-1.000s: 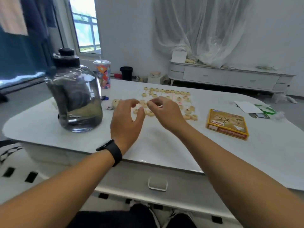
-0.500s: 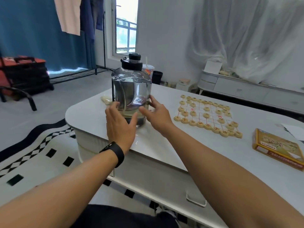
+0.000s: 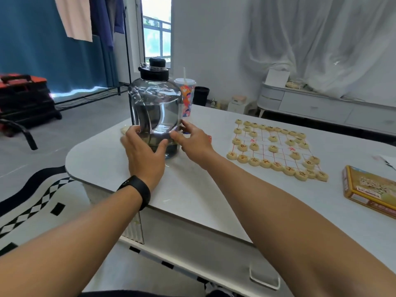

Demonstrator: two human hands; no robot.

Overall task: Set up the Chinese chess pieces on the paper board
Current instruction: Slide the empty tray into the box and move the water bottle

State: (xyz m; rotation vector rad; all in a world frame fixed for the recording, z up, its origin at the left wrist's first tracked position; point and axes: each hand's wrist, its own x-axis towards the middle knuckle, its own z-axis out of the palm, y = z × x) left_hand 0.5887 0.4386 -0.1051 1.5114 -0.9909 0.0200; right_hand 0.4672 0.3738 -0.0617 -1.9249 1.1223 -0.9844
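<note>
Both hands (image 3: 145, 155) now closer round water jug (image 3: 156, 112) (chess pieces (image 3: 276, 146) aside).

Your things sit on a white table (image 3: 192, 189) with rounded corners. Near its far left corner stands a big clear water jug (image 3: 155, 112) with a black cap, and just behind it a patterned cup (image 3: 186, 99) with a straw. A small pale object (image 3: 125, 130) lies by the left edge, partly hidden behind the jug. Toward the far edge you have the paper board (image 3: 276, 146) with round chess pieces (image 3: 265, 162) lined along its rows. By the right edge lies a yellow box (image 3: 370, 189), with white papers (image 3: 389, 160) beyond it.
</note>
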